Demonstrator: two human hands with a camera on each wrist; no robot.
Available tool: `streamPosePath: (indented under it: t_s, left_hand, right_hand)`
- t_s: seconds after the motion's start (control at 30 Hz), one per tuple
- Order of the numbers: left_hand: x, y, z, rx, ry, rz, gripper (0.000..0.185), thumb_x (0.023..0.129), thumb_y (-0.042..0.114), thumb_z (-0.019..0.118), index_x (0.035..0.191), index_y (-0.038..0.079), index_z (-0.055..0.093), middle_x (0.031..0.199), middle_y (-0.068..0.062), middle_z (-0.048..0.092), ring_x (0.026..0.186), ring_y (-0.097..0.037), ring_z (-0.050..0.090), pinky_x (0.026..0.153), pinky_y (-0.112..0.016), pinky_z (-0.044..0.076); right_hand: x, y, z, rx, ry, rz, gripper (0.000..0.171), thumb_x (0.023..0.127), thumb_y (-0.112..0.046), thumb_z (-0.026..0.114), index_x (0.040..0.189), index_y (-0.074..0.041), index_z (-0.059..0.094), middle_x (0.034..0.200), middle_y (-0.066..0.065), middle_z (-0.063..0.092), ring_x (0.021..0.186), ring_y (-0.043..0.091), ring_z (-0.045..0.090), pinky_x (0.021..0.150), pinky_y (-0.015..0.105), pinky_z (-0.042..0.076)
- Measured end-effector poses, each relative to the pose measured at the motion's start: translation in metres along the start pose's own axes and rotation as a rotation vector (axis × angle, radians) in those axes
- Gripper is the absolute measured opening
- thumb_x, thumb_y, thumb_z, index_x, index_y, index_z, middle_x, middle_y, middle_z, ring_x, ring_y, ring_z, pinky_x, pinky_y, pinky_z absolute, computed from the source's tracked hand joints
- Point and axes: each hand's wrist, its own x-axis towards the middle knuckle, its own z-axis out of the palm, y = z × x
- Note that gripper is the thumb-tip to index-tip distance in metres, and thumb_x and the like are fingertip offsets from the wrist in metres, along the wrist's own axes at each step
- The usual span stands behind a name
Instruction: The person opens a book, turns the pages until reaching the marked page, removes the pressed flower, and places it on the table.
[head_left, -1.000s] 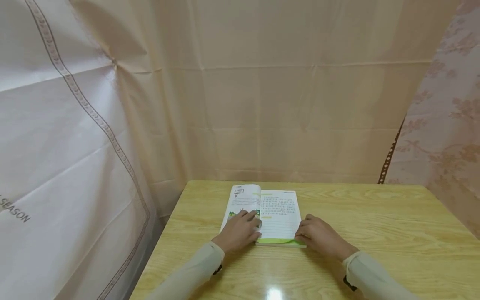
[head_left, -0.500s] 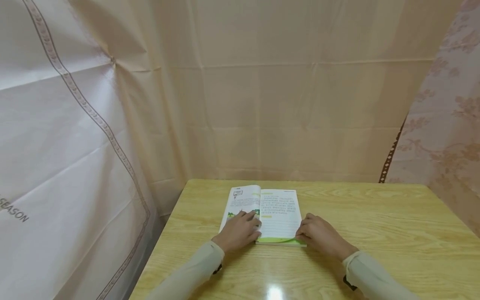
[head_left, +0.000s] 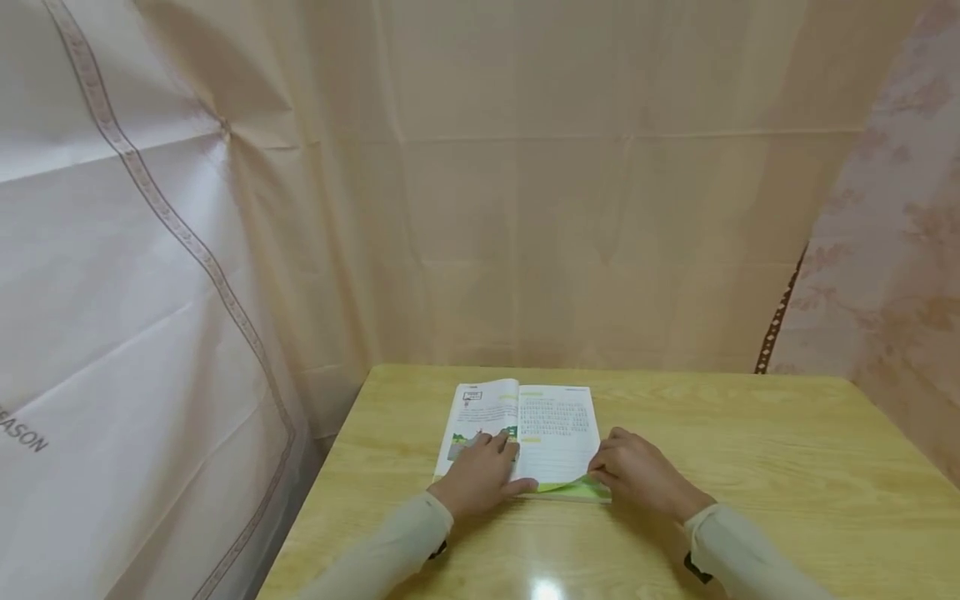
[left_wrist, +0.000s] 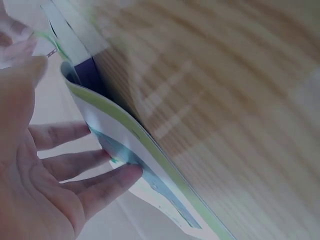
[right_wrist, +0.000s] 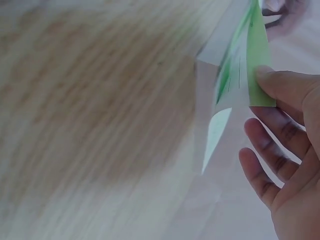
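Observation:
An open book [head_left: 558,454] lies on the table, with a coloured picture on its left page and printed text on its right page. My left hand [head_left: 480,473] rests on the left page, its fingers spread over the picture and its thumb near the spine at the lower edge. In the left wrist view those fingers [left_wrist: 107,192] look fairly straight against the page. At the book's lower right corner my right hand [head_left: 637,471] pinches a green-edged page [right_wrist: 260,55] between thumb and forefinger. That corner is lifted off the pages beneath, while the other fingers hang loose.
The wooden table [head_left: 750,450] extends on both sides of the book. A beige curtain [head_left: 570,208] hangs behind it, a white sheet with a patterned band [head_left: 112,292] at the left, and a flowered cloth [head_left: 892,250] at the right.
The pinched page corner has risen further, baring more green underneath. My left thumb has shifted right along the book's lower edge. The book appears slightly lower in the head view.

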Motion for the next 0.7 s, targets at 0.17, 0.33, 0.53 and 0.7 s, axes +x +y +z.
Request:
streamPosePath:
  t_s: [0.17,0.33,0.53,0.7]
  left_hand:
    - [0.003,0.011,-0.001,0.067,0.033,-0.011,0.085,0.094,0.079,0.039,0.121,0.004,0.067,0.124,-0.015,0.064,0.1,-0.029,0.065,0.08,-0.039,0.06]
    - [0.008,0.012,-0.002,0.097,0.068,-0.008,0.087,0.092,0.082,0.04,0.112,0.002,0.07,0.114,-0.014,0.066,0.09,-0.027,0.066,0.073,-0.035,0.059]
    - [0.009,0.011,-0.007,0.09,0.06,-0.031,0.073,0.099,0.071,0.045,0.111,0.004,0.073,0.106,-0.011,0.066,0.087,-0.026,0.066,0.079,-0.04,0.06]
    - [0.006,0.01,-0.006,0.052,0.059,-0.043,0.055,0.104,0.054,0.05,0.112,0.004,0.073,0.112,-0.009,0.069,0.093,-0.025,0.067,0.085,-0.04,0.058]
  right_hand:
    - [0.002,-0.007,-0.007,0.035,0.048,0.087,0.005,0.086,-0.017,0.084,0.087,-0.019,0.081,0.088,-0.016,0.07,0.081,0.005,0.053,0.069,0.026,0.05]
    - [0.01,-0.012,-0.016,0.027,0.121,0.091,0.008,0.083,-0.016,0.086,0.088,-0.018,0.08,0.088,-0.014,0.071,0.082,0.008,0.056,0.069,0.028,0.052]
    - [0.017,-0.016,-0.019,-0.001,0.234,0.058,0.016,0.078,-0.015,0.09,0.088,-0.02,0.078,0.092,-0.012,0.071,0.087,0.007,0.054,0.072,0.029,0.053]
    - [0.012,-0.017,-0.016,0.037,0.304,0.099,0.038,0.077,-0.012,0.091,0.111,-0.013,0.074,0.112,-0.001,0.069,0.1,0.016,0.058,0.079,0.037,0.056]
